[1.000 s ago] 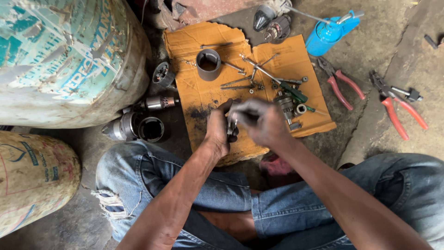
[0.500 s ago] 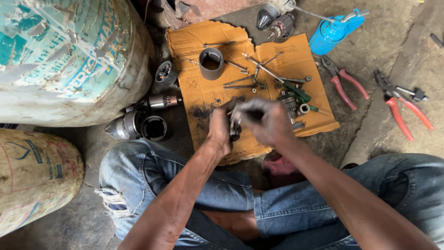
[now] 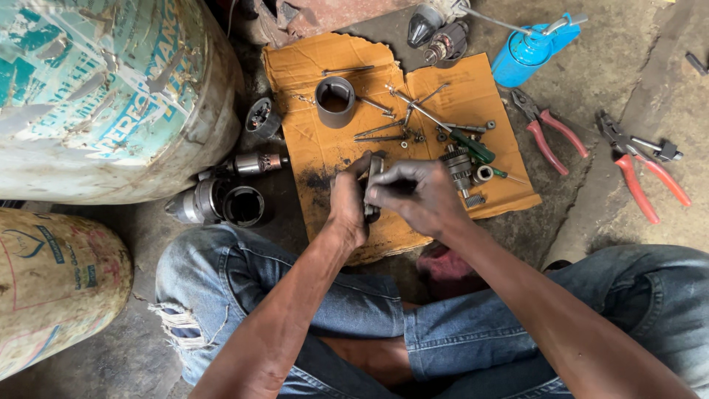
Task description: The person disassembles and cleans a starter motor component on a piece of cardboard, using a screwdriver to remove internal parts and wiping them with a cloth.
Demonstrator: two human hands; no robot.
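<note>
Both my hands meet over an orange-brown cardboard sheet (image 3: 443, 81) on the ground. My left hand (image 3: 346, 199) grips a small dark metal part (image 3: 373, 185) from the left. My right hand (image 3: 417, 193) pinches the same part from the right with its fingertips. Most of the part is hidden between my fingers. On the cardboard beyond my hands lie a grey metal sleeve (image 3: 334, 101), long bolts (image 3: 384, 131), a green-handled screwdriver (image 3: 473, 148) and a geared shaft (image 3: 459, 168).
A motor housing (image 3: 218, 203) and an armature (image 3: 251, 164) lie left of the cardboard beside a large drum (image 3: 103, 96). A sack (image 3: 52, 288) sits lower left. Red-handled pliers (image 3: 550, 131), a second pair (image 3: 646, 174) and a blue oil can (image 3: 528, 48) lie right.
My hands stay over the cardboard on the small part; my right fingers have shifted slightly around it. Nothing else has moved.
</note>
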